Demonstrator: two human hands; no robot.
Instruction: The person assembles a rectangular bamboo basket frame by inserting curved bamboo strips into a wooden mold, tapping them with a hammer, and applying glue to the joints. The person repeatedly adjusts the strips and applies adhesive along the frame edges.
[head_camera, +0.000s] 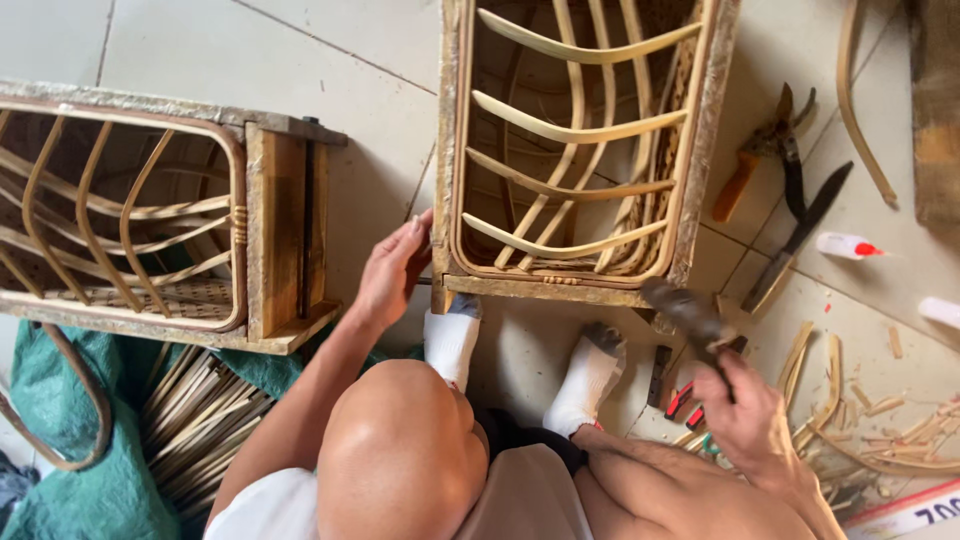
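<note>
Left hand: left hand (392, 272) stretches up to centre frame, fingers curled around the lower-left corner of the rattan frame (575, 150).
Right hand: right hand (742, 408), lower right, clamped on a hammer (683, 310).
Hammer axis: head points up-left toward the frame's bottom edge.

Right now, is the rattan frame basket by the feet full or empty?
Empty: the rattan frame basket shows only bare curved ribs; left hand grips its corner.
</note>
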